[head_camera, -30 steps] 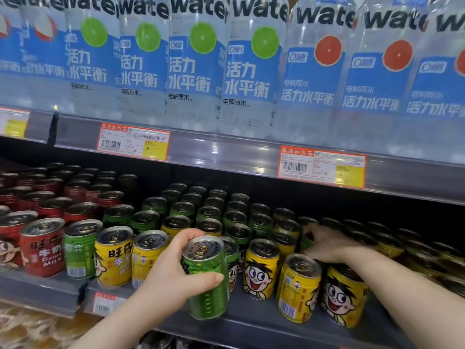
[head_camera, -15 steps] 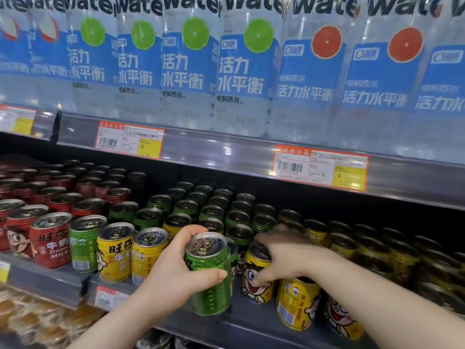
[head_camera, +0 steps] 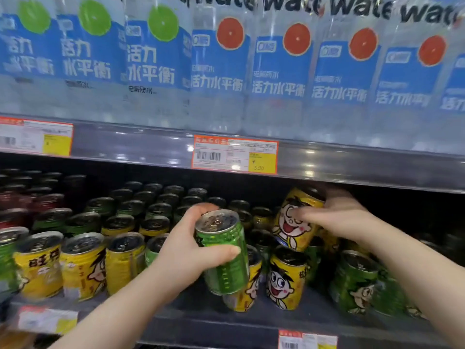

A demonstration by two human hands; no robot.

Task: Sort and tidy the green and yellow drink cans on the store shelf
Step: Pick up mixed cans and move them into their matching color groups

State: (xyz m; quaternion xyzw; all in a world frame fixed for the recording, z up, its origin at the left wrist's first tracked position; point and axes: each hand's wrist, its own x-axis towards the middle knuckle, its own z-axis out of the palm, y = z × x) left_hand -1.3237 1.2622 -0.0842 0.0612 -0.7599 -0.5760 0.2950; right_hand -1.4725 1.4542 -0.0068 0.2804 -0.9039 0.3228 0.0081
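Just the one view, worn on the head, square-on to the shelving and right up close. The orange price tag (head_camera: 235, 154) sits a touch above centre, with the lens facing forward and dipping down. Above the tag, water bottles (head_camera: 219, 71) fill the frame, caps cut off. Below the tag we look down onto the lids of the can rows (head_camera: 151, 210). Forearms run up from the bottom edge. Below the tag, the left hand (head_camera: 183, 250) with its green can (head_camera: 224, 253) is nearest the lens, and the right hand (head_camera: 337, 215) with a yellow can (head_camera: 294, 222) is farther in.
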